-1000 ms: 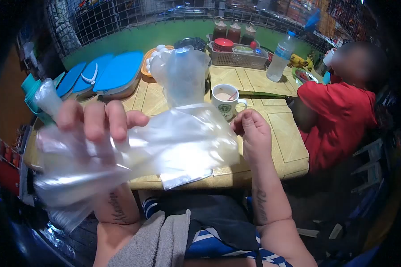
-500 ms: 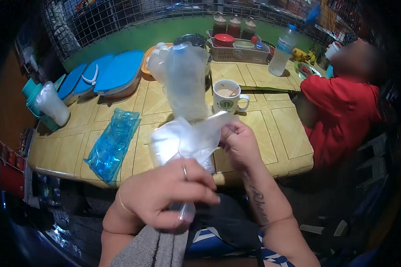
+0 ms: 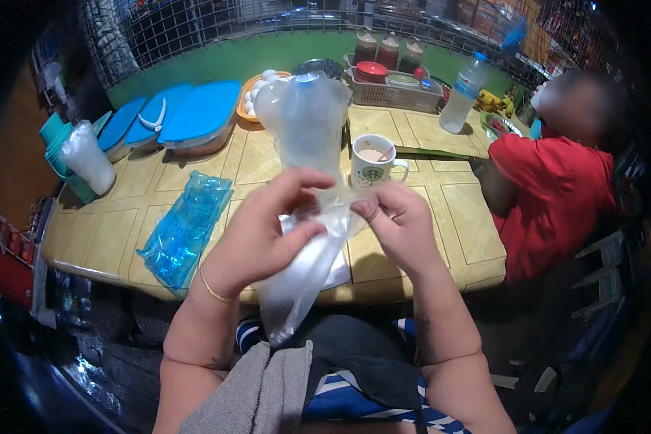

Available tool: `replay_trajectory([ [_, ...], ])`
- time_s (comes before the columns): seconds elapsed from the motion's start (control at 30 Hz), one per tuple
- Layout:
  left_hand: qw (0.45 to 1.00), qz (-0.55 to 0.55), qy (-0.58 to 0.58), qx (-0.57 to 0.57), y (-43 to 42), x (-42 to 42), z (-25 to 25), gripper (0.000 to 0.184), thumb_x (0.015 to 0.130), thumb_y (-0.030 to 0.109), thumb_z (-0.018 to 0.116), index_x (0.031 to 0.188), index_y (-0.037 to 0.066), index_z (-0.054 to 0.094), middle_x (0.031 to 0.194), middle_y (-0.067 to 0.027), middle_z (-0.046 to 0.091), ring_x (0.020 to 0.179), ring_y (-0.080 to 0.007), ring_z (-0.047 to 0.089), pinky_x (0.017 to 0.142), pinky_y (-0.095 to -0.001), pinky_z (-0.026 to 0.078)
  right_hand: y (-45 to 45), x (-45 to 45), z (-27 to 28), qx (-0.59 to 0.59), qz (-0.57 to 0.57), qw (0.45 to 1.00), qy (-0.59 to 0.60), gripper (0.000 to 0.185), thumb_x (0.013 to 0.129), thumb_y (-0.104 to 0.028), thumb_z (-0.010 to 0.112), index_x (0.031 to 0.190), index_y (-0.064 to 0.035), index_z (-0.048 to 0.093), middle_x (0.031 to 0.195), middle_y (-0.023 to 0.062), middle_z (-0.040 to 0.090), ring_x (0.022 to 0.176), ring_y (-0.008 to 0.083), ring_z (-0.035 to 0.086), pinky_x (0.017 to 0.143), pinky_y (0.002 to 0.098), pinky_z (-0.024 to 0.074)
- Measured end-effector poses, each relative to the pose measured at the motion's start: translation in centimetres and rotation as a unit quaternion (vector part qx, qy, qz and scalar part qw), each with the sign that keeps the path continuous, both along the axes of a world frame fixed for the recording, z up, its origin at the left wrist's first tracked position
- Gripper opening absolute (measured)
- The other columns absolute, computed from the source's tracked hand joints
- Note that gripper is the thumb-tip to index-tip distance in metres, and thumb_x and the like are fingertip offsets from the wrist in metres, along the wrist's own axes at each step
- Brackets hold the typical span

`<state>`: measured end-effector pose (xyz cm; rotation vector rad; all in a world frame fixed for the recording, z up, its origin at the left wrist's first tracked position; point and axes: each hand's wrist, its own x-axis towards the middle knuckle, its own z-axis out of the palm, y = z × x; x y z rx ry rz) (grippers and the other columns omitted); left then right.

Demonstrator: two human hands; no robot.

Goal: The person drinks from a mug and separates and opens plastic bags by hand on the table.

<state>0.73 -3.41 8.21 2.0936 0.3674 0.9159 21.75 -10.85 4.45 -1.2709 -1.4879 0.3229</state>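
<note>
A clear plastic bag [image 3: 296, 293] is held by its upper end at the near edge of a crowded tabletop [image 3: 448, 217].
Hung slantwise before the torso, the bag is pinched between the thumb and fingers of the right hand [image 3: 401, 224]; the fingers of the left hand [image 3: 260, 235] are parted wide from the thumb close beside it, though contact cannot be told for blur. The material looks light, limp and slippery, apt to crease or cling, and is probably best gripped by a fingertip pinch at the upper edge. Farther off, a blue plastic packet [image 3: 188, 230] is laid to the left, and a mug [image 3: 371, 172] is set beyond the right hand.
</note>
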Motion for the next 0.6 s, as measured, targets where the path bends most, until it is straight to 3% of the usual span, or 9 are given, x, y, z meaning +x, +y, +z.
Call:
replay_trajectory([
  [0.1,0.989,0.085,0.002,-0.119,0.4,-0.3,0.2,0.028,0.082,-0.001,0.073,0.107,0.0,0.06,0.092,-0.002,0.064,0.082,-0.0063,0.058,0.071,-0.0213,0.047,1.1,1.0,-0.6,0.079,0.043,0.993,0.07,0.009,0.087,0.001,0.065,0.093,-0.0022,0.071,0.088,0.0036,0.064,0.078,0.0147,0.06,0.076,0.0253,0.0494],
  [0.2,0.986,0.078,0.039,-0.141,0.7,-0.4,0.6,0.013,0.084,0.001,0.072,0.094,0.0,0.063,0.089,-0.0014,0.063,0.079,-0.007,0.057,0.07,-0.0219,0.047,1.1,0.3,-0.8,0.028,0.092,0.94,0.327,0.012,0.09,0.001,0.063,0.1,-0.0028,0.069,0.088,0.0003,0.063,0.078,0.0106,0.059,0.072,0.0234,0.0481],
  [0.3,0.988,0.095,0.011,-0.125,1.1,-0.1,0.2,0.011,0.086,0.005,0.073,0.083,0.0,0.064,0.089,-0.0011,0.062,0.077,-0.0076,0.057,0.069,-0.0216,0.046,1.6,0.1,-0.8,0.053,0.099,0.944,0.31,0.01,0.094,-0.005,0.064,0.104,-0.0043,0.067,0.087,-0.0005,0.063,0.075,0.0068,0.054,0.066,0.0213,0.043],
  [0.4,0.992,0.061,-0.098,0.053,2.7,0.2,-1.2,0.018,0.09,0.015,0.073,0.087,0.002,0.061,0.09,-0.0016,0.062,0.073,-0.0079,0.056,0.066,-0.0206,0.045,2.2,0.7,-0.8,-0.054,0.096,0.969,0.221,0.01,0.095,-0.009,0.064,0.103,-0.0042,0.067,0.087,-0.0002,0.063,0.074,0.0069,0.053,0.065,0.0211,0.0411],
  [0.43,0.991,0.034,-0.13,0.0,2.7,0.2,-1.2,0.02,0.091,0.018,0.072,0.088,0.002,0.06,0.09,-0.0015,0.062,0.074,-0.0076,0.056,0.067,-0.0204,0.044,2.3,1.2,-1.1,-0.106,0.093,0.974,0.178,0.01,0.095,-0.01,0.064,0.103,-0.0042,0.067,0.088,-0.0003,0.063,0.074,0.0072,0.053,0.065,0.021,0.0406],
  [0.53,0.968,-0.049,-0.186,-0.16,2.3,0.2,-1.3,0.026,0.093,0.026,0.07,0.091,0.005,0.056,0.091,-0.0007,0.061,0.076,-0.0066,0.054,0.068,-0.02,0.043,3.4,1.9,-2.2,0.005,0.122,0.991,0.059,0.015,0.096,-0.016,0.066,0.105,-0.005,0.068,0.089,0.0004,0.066,0.075,0.0099,0.058,0.068,0.0242,0.0462],
  [0.6,0.945,-0.102,-0.172,-0.26,3.0,-0.4,-2.0,0.029,0.093,0.03,0.069,0.093,0.006,0.054,0.092,0.0003,0.06,0.079,-0.0054,0.053,0.069,-0.0198,0.042,3.1,0.4,-0.9,0.01,0.203,0.92,0.334,0.017,0.095,-0.019,0.067,0.105,-0.0058,0.069,0.09,0.001,0.068,0.077,0.0118,0.062,0.071,0.027,0.0503],
])
